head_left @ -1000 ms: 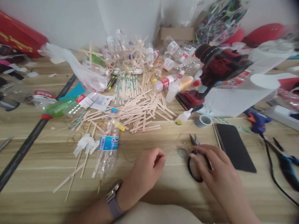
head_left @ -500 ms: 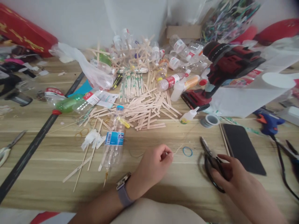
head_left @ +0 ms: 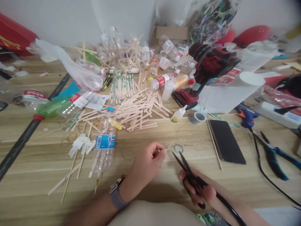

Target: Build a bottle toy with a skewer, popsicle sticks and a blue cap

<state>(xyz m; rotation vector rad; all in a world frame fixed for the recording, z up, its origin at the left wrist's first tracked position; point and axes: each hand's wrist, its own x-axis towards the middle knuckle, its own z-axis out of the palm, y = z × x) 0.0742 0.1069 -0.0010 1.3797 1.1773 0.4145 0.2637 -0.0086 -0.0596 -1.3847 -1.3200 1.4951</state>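
My left hand, with a watch on its wrist, pinches a thin pale string whose loose end sticks out to the right of the fingertips. In my right hand is a pair of black-handled scissors, raised off the table with the blades slightly apart and pointing at the string. Just beyond the blade tips lies a blue rubber band. Left of my left hand a clear plastic bottle with a blue label lies on its side, with sticks showing through it; a thin thread runs from near it toward my left hand.
Loose craft sticks are heaped mid-table, with plastic bottles behind. A red-black cordless drill stands upright right of them. Farther right are a phone, a blue glue gun and pliers. A small glue bottle stands near a tape roll.
My right hand has picked the scissors up from the table and brought them left, close to the string. My left hand keeps its pinch. The whole view has shifted to the right.
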